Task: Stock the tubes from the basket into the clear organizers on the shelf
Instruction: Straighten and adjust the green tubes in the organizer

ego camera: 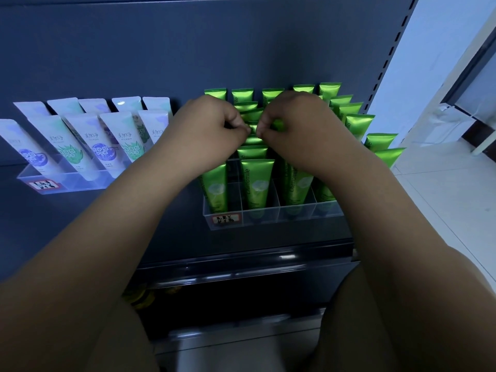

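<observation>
Meeting over the middle rows of the right-hand clear organizer (268, 214), the left hand (212, 124) and right hand (295, 122) had their fingers curled. Each pinched the crimped top of one green tube (252, 129), which stood among the other green tubes (256, 181). At nine o'clock from the hands, white tubes (80, 140) leaned in a second clear organizer (69, 183) on the dark shelf (161, 224).

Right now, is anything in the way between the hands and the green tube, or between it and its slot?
Nothing between hands and tube: the left hand and right hand pinch a green tube over the clear organizer. Its slot below is hidden by neighbouring tubes, so I cannot tell.
</observation>
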Tool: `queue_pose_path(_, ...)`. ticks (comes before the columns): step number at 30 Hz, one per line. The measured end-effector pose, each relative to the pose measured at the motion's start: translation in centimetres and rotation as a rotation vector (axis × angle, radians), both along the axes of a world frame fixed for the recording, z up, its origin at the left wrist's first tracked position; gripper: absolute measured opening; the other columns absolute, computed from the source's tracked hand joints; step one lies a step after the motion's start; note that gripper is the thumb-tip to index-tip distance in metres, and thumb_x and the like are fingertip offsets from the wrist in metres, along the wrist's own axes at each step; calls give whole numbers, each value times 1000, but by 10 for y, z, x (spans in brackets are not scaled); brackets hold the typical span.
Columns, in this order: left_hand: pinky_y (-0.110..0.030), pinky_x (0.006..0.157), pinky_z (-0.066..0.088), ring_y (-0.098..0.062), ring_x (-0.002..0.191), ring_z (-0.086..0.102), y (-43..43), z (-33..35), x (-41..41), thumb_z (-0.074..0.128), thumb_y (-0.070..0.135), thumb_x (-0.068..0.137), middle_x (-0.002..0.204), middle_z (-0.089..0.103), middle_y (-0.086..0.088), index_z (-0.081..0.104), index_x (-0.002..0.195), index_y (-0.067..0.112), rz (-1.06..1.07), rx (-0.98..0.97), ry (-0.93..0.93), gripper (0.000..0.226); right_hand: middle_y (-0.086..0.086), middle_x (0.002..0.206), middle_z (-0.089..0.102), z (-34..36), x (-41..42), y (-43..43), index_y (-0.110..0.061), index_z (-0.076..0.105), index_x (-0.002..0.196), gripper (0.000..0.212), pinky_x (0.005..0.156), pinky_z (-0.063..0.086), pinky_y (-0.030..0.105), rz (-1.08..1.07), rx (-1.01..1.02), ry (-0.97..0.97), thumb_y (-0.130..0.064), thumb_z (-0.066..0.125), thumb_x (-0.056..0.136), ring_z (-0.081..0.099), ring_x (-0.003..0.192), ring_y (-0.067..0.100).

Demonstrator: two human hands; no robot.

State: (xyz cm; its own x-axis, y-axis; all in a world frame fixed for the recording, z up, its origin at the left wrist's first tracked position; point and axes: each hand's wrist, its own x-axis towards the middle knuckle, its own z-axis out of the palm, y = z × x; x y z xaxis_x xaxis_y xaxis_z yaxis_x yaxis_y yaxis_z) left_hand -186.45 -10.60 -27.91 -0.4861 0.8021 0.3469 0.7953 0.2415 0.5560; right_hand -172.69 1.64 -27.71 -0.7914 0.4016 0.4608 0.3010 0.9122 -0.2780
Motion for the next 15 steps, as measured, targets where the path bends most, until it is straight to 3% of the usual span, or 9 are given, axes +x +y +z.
queue_pose_path(7,-35,87,56,-13,92,69,-7,0,-2,65,22,89,97,75,9,78,90,25,2,59,-29,14,-2,100,68,0,5,0,-21,77,96,14,80,45,29,24,-44,26,-25,64,92,61,95,15)
queue_pose_path(11,-9,69,43,2,81,62,-14,-1,-5,68,18,87,102,73,13,75,86,26,-23,108,1,11,-5,96,68,2,10,0,-22,77,89,9,83,43,27,69,-72,66,-22,68,89,61,96,14)
queue_pose_path(13,-3,74,37,3,93,61,-19,-2,-5,70,16,87,104,72,11,76,85,23,-69,120,10,9,-4,97,70,1,13,0,-24,77,85,8,89,46,30,85,-96,73,-25,69,87,62,99,14)
queue_pose_path(15,-11,88,39,2,103,58,-24,-5,-5,74,16,86,106,72,11,77,84,22,-120,138,21,6,-4,99,70,2,17,-1,-24,77,83,6,93,46,28,110,-130,78,-26,72,84,62,101,13)
